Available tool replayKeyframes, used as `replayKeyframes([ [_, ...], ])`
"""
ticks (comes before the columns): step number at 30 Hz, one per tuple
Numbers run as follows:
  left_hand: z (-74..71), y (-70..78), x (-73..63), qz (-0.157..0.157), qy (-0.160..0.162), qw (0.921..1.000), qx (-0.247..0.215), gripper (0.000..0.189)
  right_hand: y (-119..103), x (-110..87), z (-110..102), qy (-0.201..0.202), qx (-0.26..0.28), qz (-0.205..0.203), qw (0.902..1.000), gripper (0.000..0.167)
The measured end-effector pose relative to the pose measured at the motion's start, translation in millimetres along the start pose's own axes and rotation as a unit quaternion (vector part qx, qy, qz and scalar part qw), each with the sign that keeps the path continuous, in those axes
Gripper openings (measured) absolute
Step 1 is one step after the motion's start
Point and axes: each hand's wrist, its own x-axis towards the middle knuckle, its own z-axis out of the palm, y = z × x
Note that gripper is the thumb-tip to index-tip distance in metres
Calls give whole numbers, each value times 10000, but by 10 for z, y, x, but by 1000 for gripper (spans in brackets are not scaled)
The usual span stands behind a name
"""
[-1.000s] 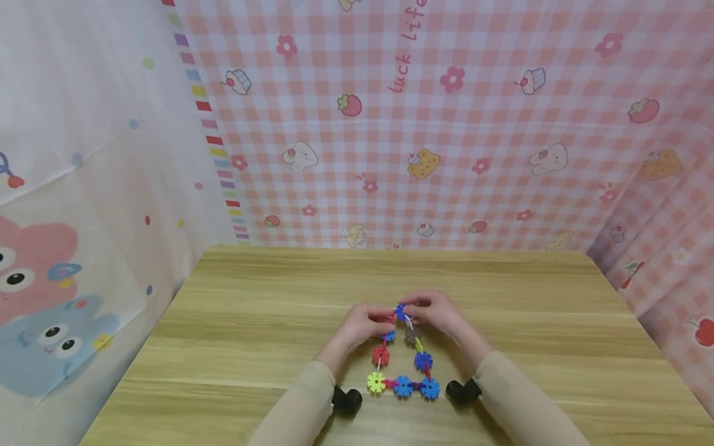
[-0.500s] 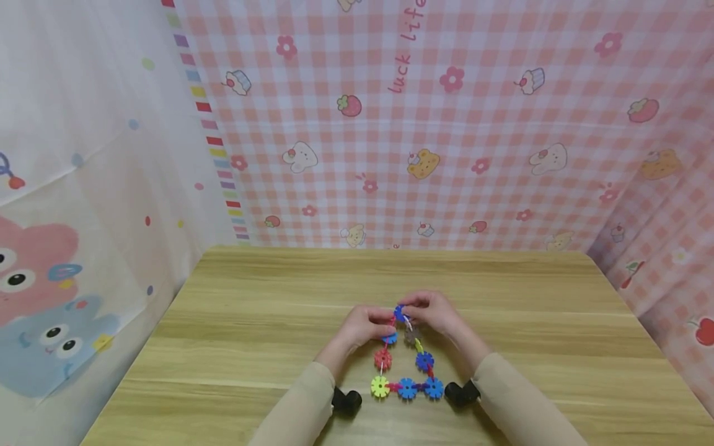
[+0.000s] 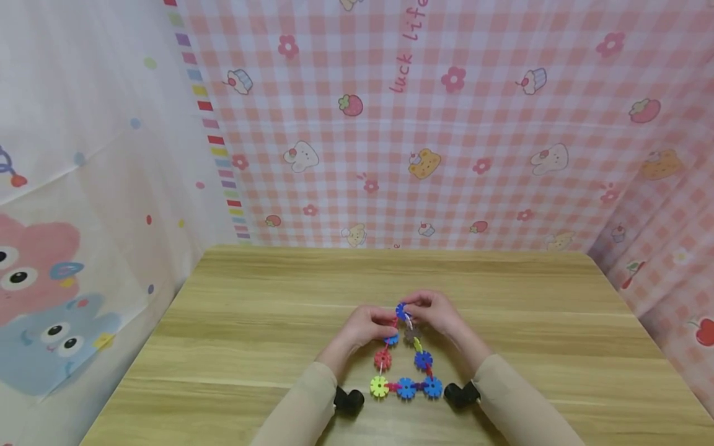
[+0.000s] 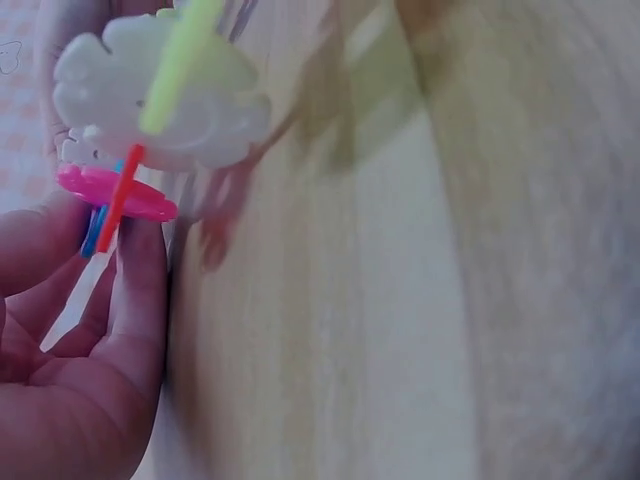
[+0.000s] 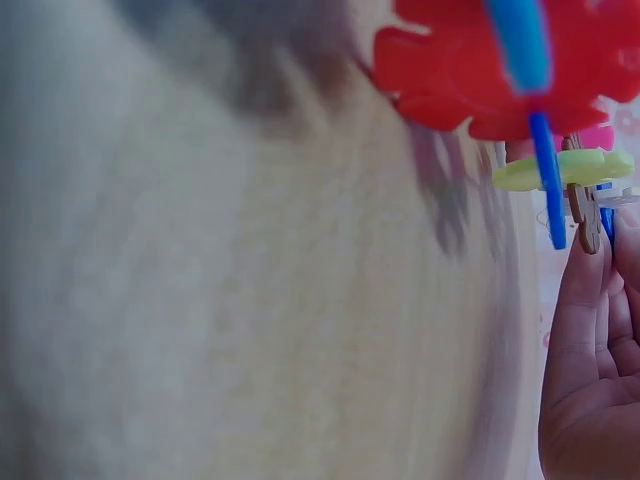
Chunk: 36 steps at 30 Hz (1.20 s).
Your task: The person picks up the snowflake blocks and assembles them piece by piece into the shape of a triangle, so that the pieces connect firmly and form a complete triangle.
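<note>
Slotted plastic snowflake discs link into a triangle-shaped ring with its point away from me. My left hand pinches a blue disc on the left side. At the tip, my right hand holds a darker blue disc between thumb and fingers. The near side runs from a yellow disc through a blue one to a blue corner disc. A pink disc shows by the fingers in the left wrist view; a red disc looms close in the right wrist view.
A wood-grain table lies beneath the ring. Pink checked cloth hangs behind it and white printed cloth at the left. Black wrist cameras sit under both sleeves.
The ring's near side has shifted slightly right and towards me. Both hands keep their hold on the discs and have barely moved.
</note>
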Motion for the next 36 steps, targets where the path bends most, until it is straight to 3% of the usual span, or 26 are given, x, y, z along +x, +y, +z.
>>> replayKeyframes([
  [7, 34, 36, -6, -48, 20, 9999, 99, 27, 14, -1, 9, -28, -13, -71, 10000, 18],
  [13, 75, 46, 3, -76, 168, 9994, 309, 23, 30, -5, 25, -160, 281, -164, 9993, 20],
  [36, 139, 13, -4, -372, 528, 9979, -9, 21, 34, -44, 52, -9, 505, -76, 9987, 15],
])
